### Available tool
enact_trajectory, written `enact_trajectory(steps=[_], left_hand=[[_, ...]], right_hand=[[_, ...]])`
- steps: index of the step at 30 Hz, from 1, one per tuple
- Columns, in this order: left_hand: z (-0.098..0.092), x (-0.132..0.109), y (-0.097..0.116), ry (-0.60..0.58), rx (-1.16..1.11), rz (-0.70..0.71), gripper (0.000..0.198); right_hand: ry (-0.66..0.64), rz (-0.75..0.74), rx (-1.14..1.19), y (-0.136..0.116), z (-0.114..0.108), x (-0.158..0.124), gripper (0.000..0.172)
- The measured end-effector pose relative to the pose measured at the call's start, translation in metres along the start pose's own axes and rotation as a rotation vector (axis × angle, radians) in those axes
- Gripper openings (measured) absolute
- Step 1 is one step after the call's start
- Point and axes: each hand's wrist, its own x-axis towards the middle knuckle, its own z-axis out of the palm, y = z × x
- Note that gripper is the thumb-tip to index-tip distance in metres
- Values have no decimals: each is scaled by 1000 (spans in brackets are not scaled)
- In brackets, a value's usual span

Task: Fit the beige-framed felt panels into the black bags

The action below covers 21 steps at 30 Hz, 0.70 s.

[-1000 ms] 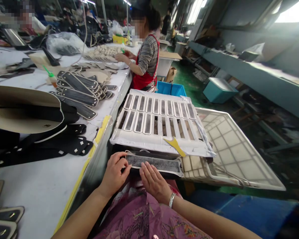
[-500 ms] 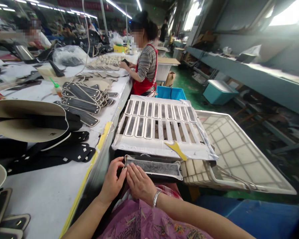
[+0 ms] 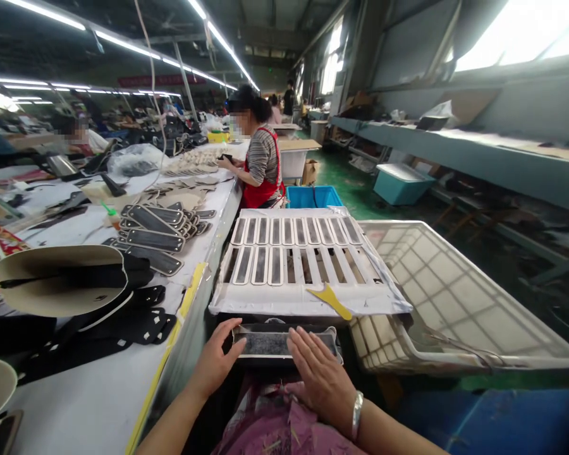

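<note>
A long dark strip (image 3: 265,344) with a pale, turned-up border lies crosswise before me, on a dark support by my lap. My left hand (image 3: 215,357) grips its left end, thumb at the near edge and fingers at the far edge. My right hand (image 3: 320,366) lies flat with fingers stretched out over the strip's right half, covering part of it. Just beyond stands a white cloth-covered rack (image 3: 265,300) carrying rows of similar pale-edged dark strips (image 3: 275,265). On its near edge rests a yellow forked tool (image 3: 332,299).
The worktable (image 3: 99,398) on my left holds a pile of dark strips (image 3: 154,239), a cream and black bag piece (image 3: 61,278) and a small green-tipped bottle (image 3: 111,215). A white crate (image 3: 455,284) stands right. Ahead, a co-worker (image 3: 263,164) in a red apron handles something dark.
My right hand has slid rightward along the strip, from its left part to its right half. The left hand stays at the left end, thumb and fingers wider apart. The view has tilted up.
</note>
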Motion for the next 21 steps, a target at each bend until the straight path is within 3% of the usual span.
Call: enact_trajectory(steps=[3,5,7,10,12,16,21], left_hand=[[-7,4,-3,-38,311,289,38],[-8,6,-9,-10,506,457,45],[-6,10,-17,2,642,616,53],[-2,14,-21,-10,753,774,58],[-1,15,-16,-38,790,795,60],[-2,14,-3,-134,816,703,62],[13,16,9,-202,819,602,73]], right_hand=[[58,255,39,44,-20,-4,52],[85,460,21,85,-19,-18,44],[-35,678,-60,127,-5,-39,35],[-180,771,-112,168,33,-61,26],[-266,769,-99,180,61,-63,24],[-424,783,-64,193,107,-47,32],[-580,840,-42,217,136,-25,20]])
